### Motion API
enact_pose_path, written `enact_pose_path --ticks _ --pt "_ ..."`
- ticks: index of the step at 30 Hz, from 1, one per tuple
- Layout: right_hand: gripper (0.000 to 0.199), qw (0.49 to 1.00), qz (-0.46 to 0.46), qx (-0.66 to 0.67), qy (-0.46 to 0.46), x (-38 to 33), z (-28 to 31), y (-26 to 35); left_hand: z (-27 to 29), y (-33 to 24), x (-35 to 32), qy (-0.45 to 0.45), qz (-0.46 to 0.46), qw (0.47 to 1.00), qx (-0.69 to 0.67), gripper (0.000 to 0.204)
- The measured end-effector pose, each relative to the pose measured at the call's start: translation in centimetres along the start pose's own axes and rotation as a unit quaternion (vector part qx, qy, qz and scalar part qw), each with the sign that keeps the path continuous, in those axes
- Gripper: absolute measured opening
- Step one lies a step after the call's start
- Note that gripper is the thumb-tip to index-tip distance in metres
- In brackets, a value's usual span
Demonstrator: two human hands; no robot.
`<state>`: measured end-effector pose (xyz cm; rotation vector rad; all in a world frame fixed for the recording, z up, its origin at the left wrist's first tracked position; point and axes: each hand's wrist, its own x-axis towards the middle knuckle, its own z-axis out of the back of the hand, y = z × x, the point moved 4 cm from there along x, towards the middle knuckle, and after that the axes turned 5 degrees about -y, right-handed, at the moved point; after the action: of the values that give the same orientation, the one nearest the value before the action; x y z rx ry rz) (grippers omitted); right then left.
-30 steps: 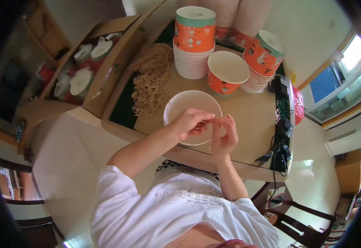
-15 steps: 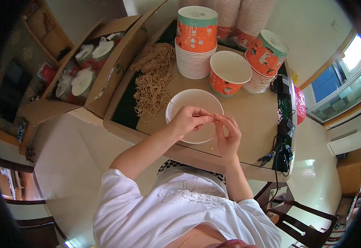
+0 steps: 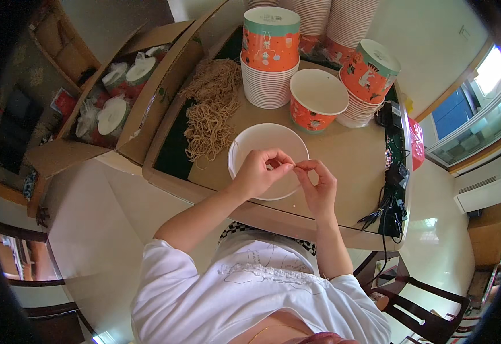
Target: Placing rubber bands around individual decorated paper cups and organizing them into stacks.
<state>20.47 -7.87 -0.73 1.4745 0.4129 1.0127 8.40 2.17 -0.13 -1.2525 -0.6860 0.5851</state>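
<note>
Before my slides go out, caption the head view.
Left hand and right hand meet over a white bowl, string and tubs beyond.

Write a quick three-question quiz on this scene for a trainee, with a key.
1. True or false: the tangled tan string lies left of the white bowl in the picture.

2. Multiple choice: above what do the fingertips of the left hand and the right hand come together?
a) the cardboard box
b) the white bowl
c) the dark chair

3. Fill in: in the picture, the open orange tub stands to the ____ of the nearest tub stack, the one topped by an upside-down tub.

Key: 1. True. 2. b. 3. right.
</note>
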Motion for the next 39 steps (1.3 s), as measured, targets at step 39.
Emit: enact_pose_path --ticks 39 --pt "0.011 0.978 0.127 -0.161 0.034 0.4 -0.4 1.0 0.5 -2.2 -0.5 -0.016 -0.081 0.987 0.137 0.006"
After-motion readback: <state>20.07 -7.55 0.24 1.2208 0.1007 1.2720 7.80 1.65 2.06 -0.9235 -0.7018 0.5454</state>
